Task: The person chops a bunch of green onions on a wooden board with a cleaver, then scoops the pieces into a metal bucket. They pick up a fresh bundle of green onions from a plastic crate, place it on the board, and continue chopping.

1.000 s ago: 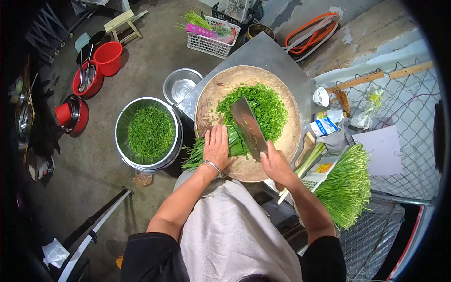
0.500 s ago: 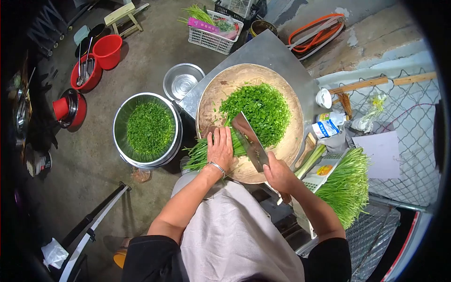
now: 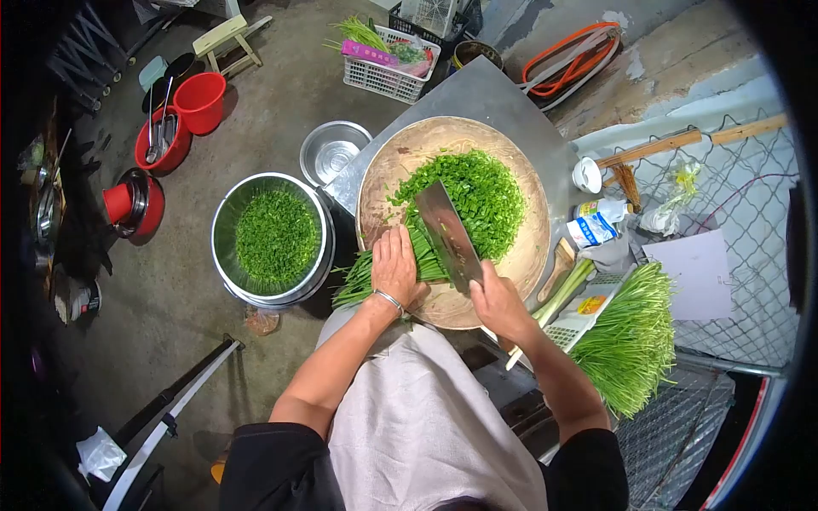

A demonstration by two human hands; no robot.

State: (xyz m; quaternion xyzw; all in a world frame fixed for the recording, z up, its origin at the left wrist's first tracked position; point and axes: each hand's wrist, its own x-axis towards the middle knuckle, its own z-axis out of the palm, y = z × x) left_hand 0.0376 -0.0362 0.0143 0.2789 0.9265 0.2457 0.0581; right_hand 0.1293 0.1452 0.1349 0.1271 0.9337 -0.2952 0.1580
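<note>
My left hand [image 3: 394, 266] presses down on a bunch of garlic chives [image 3: 357, 281], its fingers over the stalks and the loose ends sticking out to the left. In my right hand [image 3: 498, 300] is a cleaver [image 3: 450, 238], gripped by the handle. The broad blade slants across the cut end of the bunch, just right of my left fingers, with green bits stuck to it. Beyond the blade a heap of chopped chives [image 3: 477, 200] lies on the round wooden chopping board [image 3: 383, 179]. My palm hides part of the bunch.
Left of the board stands a metal pot [image 3: 219, 247] full of chopped greens. An empty metal basin [image 3: 336, 153] sits behind it. At right, a basket [image 3: 596, 300] holds uncut chives [image 3: 626, 341]; a white bowl [image 3: 587, 175] and bottle [image 3: 609, 210] stand near the metal table's [image 3: 477, 89] edge.
The cleaver has shifted slightly left and away from me, its blade now more upright in view. My left hand has moved a little left along the bunch. The camera view has shifted slightly.
</note>
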